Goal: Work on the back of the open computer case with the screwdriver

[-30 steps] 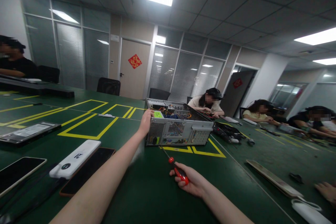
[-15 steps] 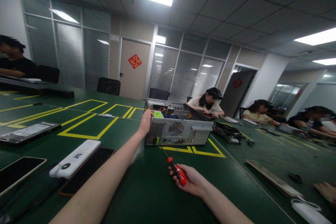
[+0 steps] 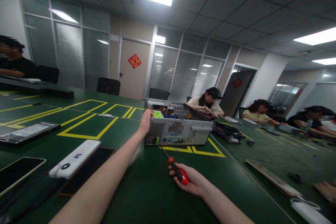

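Observation:
An opened computer case lies on its side, with its grey rear panel toward me and wires showing inside. My left hand is closed on the case's upper left corner, its fingertips beside a yellow-green label on the power supply. My right hand is wrapped round the handle of a red and black screwdriver. The thin shaft slants up and left, its tip close to the lower edge of the rear panel. Whether the tip touches the case I cannot tell.
On the green table, a hard drive, a white power bank and two phones lie left. A dark tool pouch sits right of the case. Farther right are a long flat bar and another person's hand.
The screwdriver handle and my right hand have shifted very slightly to the right, and the handle looks turned a little. My left hand and the computer case look unchanged.

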A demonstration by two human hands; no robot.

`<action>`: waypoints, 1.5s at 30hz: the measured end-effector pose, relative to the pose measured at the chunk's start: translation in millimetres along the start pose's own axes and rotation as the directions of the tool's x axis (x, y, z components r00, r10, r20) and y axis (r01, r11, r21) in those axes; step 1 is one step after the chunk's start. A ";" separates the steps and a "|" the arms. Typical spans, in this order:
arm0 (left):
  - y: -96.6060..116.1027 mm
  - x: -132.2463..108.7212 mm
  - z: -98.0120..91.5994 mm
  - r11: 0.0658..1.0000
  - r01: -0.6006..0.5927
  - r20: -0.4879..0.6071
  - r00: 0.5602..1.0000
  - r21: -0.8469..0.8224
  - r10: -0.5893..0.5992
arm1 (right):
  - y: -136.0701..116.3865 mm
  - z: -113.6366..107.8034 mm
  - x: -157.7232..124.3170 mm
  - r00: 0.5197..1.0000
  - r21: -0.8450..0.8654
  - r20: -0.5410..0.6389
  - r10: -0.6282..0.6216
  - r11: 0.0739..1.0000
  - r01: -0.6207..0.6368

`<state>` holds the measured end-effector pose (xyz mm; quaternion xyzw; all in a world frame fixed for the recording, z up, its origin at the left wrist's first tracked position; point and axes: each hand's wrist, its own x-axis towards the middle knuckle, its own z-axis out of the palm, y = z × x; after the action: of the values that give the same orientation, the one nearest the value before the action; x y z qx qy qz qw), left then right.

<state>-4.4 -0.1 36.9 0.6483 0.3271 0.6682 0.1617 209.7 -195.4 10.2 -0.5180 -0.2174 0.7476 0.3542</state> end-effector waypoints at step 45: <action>2.0 0.3 0.5 1.000 -0.016 0.009 1.000 -0.023 0.016 | 9.9 -15.4 6.3 0.955 -0.289 0.295 0.030 0.955 0.060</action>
<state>-3.5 -1.2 38.3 0.6521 0.3135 0.6703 0.1651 219.7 -197.8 -6.2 -0.4453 -0.3810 0.7733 0.2420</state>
